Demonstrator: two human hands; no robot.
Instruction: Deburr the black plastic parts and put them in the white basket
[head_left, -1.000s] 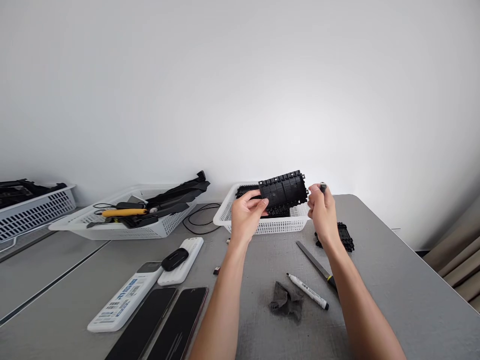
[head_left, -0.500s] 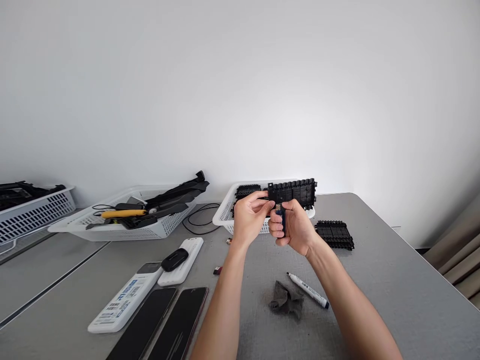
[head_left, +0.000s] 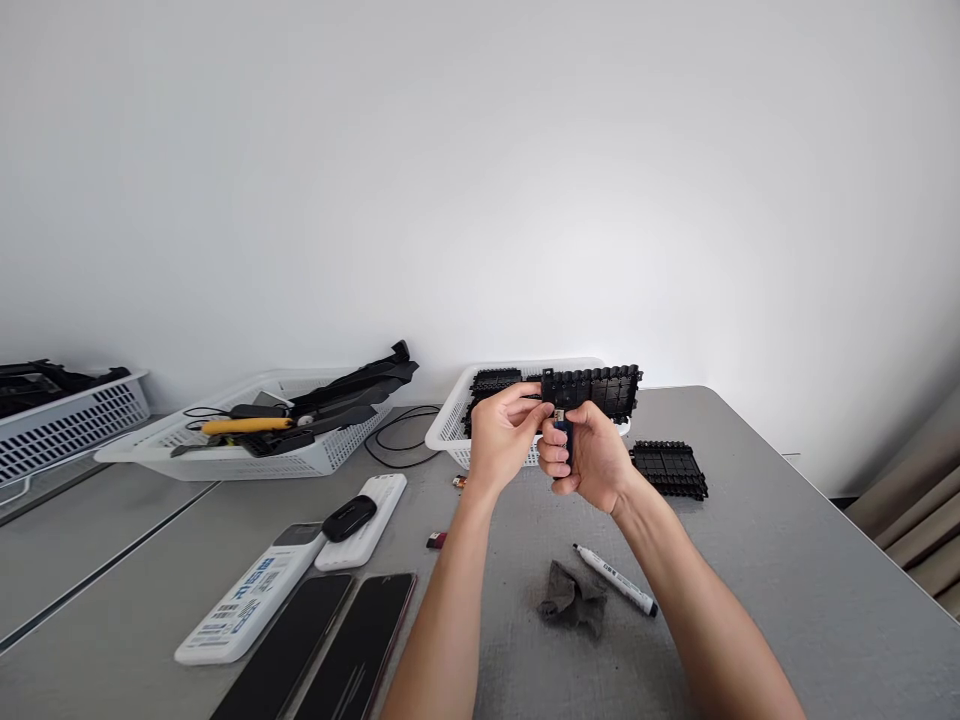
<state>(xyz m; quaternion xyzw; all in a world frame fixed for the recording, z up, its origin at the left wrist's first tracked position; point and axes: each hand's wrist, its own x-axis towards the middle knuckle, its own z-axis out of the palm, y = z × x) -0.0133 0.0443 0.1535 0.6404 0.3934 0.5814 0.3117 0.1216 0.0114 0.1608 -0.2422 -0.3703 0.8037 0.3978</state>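
Black panel (head_left: pixel 594 392) is sitting in your left hand's (head_left: pixel 501 432) pinch, seemingly unfinished; beside it, your right hand (head_left: pixel 598 462) is clasping a lighter (head_left: pixel 568 440).

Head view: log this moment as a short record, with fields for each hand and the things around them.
Left hand: holds a black ribbed panel by its left end
Right hand: grips a blue lighter, metal top close under the panel; flame not discernible
Behind: white basket with black parts inside
Right: second black panel lying on the grey table
Front: grey cloth beside a marker
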